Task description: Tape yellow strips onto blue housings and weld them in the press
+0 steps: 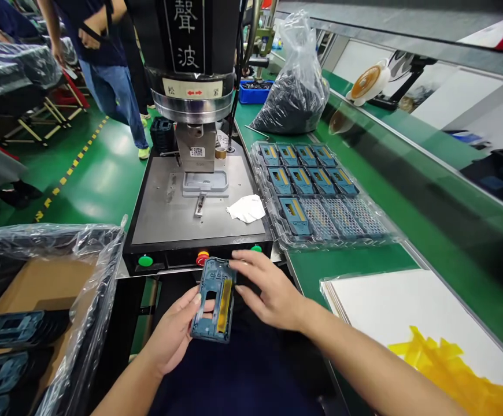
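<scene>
My left hand (177,323) grips a dark blue-grey plastic phone-like housing (206,330) by its left side, thumb on the near face and fingers behind. The housing is tilted up towards me, with a rectangular cutout and a yellow strip along its right part. At its upper right edge is my right hand (269,289), fingers stretched and apart, the tips at or very close to the rim. Beyond them stands an ultrasonic welding press (197,147), its metal horn above a pale fixture (206,182) on a steel plate.
Right of the press, a clear tray (277,240) holds several similar housings. Yellow strips (459,370) lie on white sheets (373,294). At left is a plastic-lined box (73,263) with stacked housings. A white cloth (247,208) lies on the plate; a person (113,86) stands behind.
</scene>
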Demonstrator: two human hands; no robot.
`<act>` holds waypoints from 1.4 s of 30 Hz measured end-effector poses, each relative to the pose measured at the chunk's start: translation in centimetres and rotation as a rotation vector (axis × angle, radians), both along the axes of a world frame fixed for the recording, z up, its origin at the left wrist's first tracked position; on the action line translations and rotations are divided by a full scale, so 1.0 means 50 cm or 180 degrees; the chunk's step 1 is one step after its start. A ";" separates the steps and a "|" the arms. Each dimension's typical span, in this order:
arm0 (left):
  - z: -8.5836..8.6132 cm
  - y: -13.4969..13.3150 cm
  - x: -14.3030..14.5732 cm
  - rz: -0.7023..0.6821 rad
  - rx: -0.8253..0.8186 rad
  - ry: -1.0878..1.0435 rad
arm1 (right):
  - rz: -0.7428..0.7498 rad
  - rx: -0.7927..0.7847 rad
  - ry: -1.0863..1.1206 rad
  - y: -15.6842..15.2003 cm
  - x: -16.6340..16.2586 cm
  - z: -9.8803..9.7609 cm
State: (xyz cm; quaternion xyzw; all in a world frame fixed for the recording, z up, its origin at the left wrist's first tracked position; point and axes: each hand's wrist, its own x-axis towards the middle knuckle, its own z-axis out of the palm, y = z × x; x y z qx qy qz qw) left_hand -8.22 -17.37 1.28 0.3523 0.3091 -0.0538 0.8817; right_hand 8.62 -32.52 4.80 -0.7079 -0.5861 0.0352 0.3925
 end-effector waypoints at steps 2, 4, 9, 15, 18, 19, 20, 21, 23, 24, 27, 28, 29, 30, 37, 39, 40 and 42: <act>0.003 0.006 -0.001 -0.0244 0.0044 -0.0031 | -0.0246 -0.0562 0.0706 0.014 0.023 0.010; 0.006 0.011 -0.003 -0.0343 0.0040 -0.0063 | -0.0285 -0.1165 0.1820 0.028 0.035 0.007; 0.008 0.013 -0.013 -0.0072 -0.0168 -0.0102 | -0.0170 -0.1347 0.3905 0.048 0.013 -0.035; -0.009 0.001 -0.023 0.0786 -0.0071 0.0086 | -0.0825 -0.0519 0.4108 0.047 -0.041 -0.081; -0.008 0.004 -0.021 0.0837 0.0108 0.0330 | -0.0605 -0.0634 0.3494 0.035 -0.044 -0.081; -0.006 0.008 -0.021 0.0800 0.0156 0.0388 | -0.0531 -0.0659 0.3028 0.029 -0.040 -0.075; -0.004 0.012 -0.020 0.0735 0.0197 0.0419 | -0.0416 -0.0671 0.2450 0.024 -0.034 -0.065; -0.002 0.016 -0.020 0.0646 0.0226 0.0421 | -0.0237 -0.0685 0.1811 0.020 -0.027 -0.052; 0.002 0.024 -0.019 0.0444 0.0239 0.0381 | 0.0260 -0.0808 0.0633 0.018 -0.015 -0.023; 0.004 0.028 -0.019 0.0365 0.0238 0.0341 | 0.0521 -0.0923 0.0192 0.020 -0.010 -0.009; 0.010 0.035 -0.013 0.0255 0.0298 0.0232 | 0.0883 -0.1229 -0.0503 0.037 -0.003 0.021; 0.013 0.038 -0.010 0.0247 0.0340 0.0191 | 0.0904 -0.1285 -0.0621 0.044 -0.002 0.026; 0.017 0.040 -0.006 0.0247 0.0382 0.0155 | 0.0922 -0.1317 -0.0727 0.051 -0.002 0.029; 0.021 0.043 -0.001 0.0245 0.0421 0.0129 | 0.0938 -0.1325 -0.0826 0.057 -0.002 0.031; 0.035 0.085 0.060 0.0524 0.1229 -0.0028 | 0.0727 -0.1225 -0.0772 0.108 0.071 0.041; 0.022 0.115 0.080 0.0922 0.1978 -0.0109 | 0.0404 -0.1196 -0.0683 0.135 0.128 0.045; 0.014 0.134 0.090 0.1134 0.2450 -0.0086 | 0.0250 -0.1182 -0.0678 0.152 0.161 0.046; -0.004 0.181 0.110 0.1432 0.3559 0.0066 | 0.0020 -0.1213 -0.0718 0.191 0.231 0.045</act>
